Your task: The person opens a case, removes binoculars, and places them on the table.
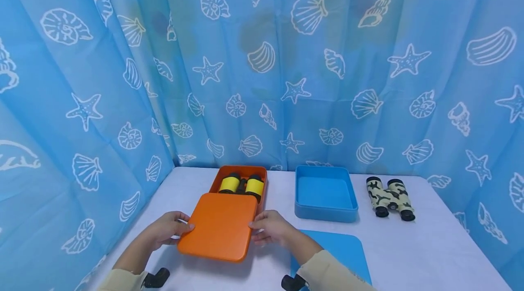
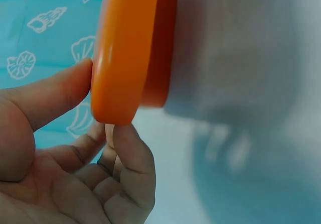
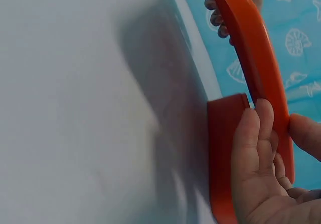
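Note:
An orange lid is held tilted between my two hands, its far part over the front of the orange box. My left hand pinches the lid's left edge, thumb on top and fingers below, as the left wrist view shows on the lid. On the opposite edge, my right hand holds the lid with its thumb on top. In the right wrist view the lid stands apart from the box at one end. Inside the box lie yellow and black binoculars, partly hidden by the lid.
A blue box without its lid stands right of the orange box. In front of it a blue lid lies on the white table, partly behind my right forearm. Camouflage binoculars lie farther right. A shell-patterned curtain hangs behind.

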The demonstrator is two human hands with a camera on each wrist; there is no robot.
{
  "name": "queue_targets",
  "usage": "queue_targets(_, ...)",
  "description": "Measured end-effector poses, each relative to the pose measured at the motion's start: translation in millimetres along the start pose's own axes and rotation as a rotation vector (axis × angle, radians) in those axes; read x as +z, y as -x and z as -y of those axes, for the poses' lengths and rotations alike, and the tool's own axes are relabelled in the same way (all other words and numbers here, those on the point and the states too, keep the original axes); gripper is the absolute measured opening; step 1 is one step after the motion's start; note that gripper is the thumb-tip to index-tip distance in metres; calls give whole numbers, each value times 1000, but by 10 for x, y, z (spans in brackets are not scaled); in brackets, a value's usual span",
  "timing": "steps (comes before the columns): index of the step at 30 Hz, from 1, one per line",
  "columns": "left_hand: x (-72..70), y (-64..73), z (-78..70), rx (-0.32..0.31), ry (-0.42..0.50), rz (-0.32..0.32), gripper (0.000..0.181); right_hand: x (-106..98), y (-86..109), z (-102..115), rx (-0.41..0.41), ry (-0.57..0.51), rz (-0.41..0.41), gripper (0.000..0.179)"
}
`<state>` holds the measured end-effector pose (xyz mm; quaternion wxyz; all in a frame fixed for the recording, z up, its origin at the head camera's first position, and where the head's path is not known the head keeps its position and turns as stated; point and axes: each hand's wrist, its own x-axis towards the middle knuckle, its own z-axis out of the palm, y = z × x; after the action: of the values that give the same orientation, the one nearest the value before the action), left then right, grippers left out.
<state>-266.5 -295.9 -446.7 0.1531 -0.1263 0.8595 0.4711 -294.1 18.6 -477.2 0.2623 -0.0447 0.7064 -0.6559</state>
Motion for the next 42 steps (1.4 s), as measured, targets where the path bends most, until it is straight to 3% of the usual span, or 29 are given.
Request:
queue_targets(10,31,161,293,-52,21,54,53,150,155,-147,45,36,70,25)
queue_targets(23,104,231,442,-70,7,98,34,207,196,-308,87,127,84,18)
queue_targets(35,197,255,425,-60,-71,66,30,243,227,-300,120,205,20,15)
queue_targets(42,247,250,396,-85,-145,44,32,309,258,-267,62,396,-50,16)
